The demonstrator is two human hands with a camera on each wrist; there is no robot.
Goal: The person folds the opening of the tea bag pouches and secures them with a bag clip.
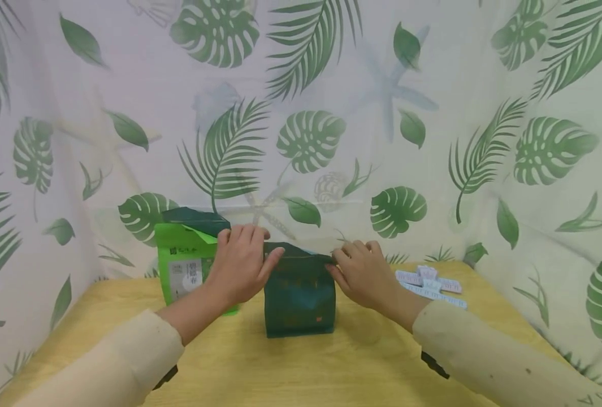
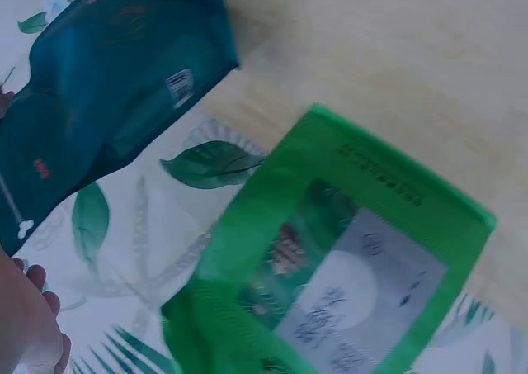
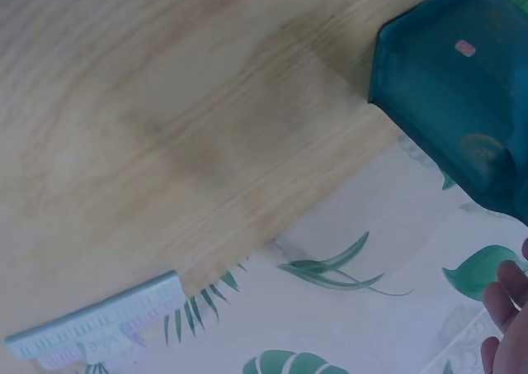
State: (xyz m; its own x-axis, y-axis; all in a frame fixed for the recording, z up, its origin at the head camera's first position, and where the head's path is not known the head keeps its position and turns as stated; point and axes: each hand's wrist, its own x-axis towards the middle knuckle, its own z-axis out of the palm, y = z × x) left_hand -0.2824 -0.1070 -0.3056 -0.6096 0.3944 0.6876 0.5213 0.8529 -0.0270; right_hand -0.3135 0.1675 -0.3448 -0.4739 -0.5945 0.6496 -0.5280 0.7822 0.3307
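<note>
A dark teal pouch (image 1: 301, 299) stands upright on the table in the head view, its top edge slanting between the two hands. My left hand (image 1: 242, 263) holds its upper left corner, thumb across the front and fingers toward the back. At the upper right corner, my right hand (image 1: 364, 274) pinches the edge between thumb and fingers. The left wrist view shows the pouch (image 2: 124, 77) with a barcode on its side. Only the fingertips of my right hand (image 3: 507, 316) appear in the right wrist view, close by the pouch (image 3: 445, 93).
Left of the teal pouch stands a bright green pouch (image 1: 178, 265) with a pale label. A second dark teal pouch (image 1: 194, 217) shows behind it. Pale blue and pink sealing clips (image 1: 430, 285) lie at the table's right. A leaf-print cloth (image 1: 301, 141) hangs behind the wooden table (image 1: 229, 373).
</note>
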